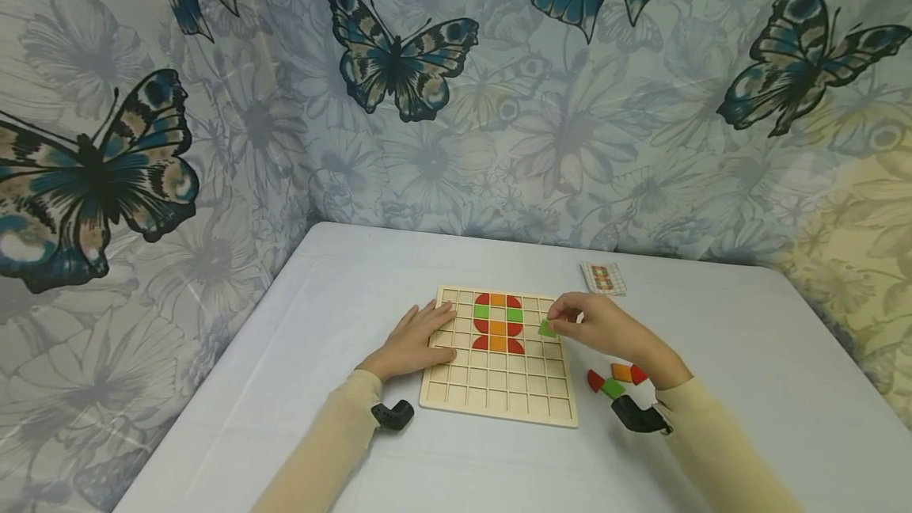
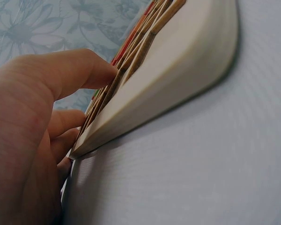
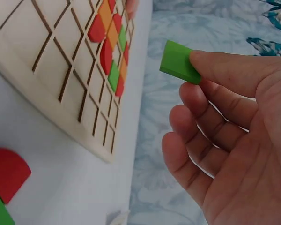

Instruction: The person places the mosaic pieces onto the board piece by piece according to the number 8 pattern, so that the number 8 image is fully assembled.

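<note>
A wooden grid board [image 1: 499,386] lies on the white table, with red, orange and green pieces set in its upper middle cells. Between thumb and fingertips my right hand [image 1: 598,331] pinches a green square piece [image 1: 546,328] over the board's right side; the right wrist view shows the same green piece [image 3: 179,62] raised off the board, in the right hand [image 3: 229,112]. My left hand [image 1: 413,343] rests on the board's left edge, fingers spread. In the left wrist view the left hand's thumb touches the board's edge [image 2: 168,75].
Right of the board lie loose pieces: a red one [image 1: 594,380], a green one [image 1: 613,389], an orange one [image 1: 621,372] and another red one [image 1: 638,374] by the right wrist. A patterned card stack [image 1: 604,279] sits behind the right hand. Butterfly-print cloth hangs behind the table.
</note>
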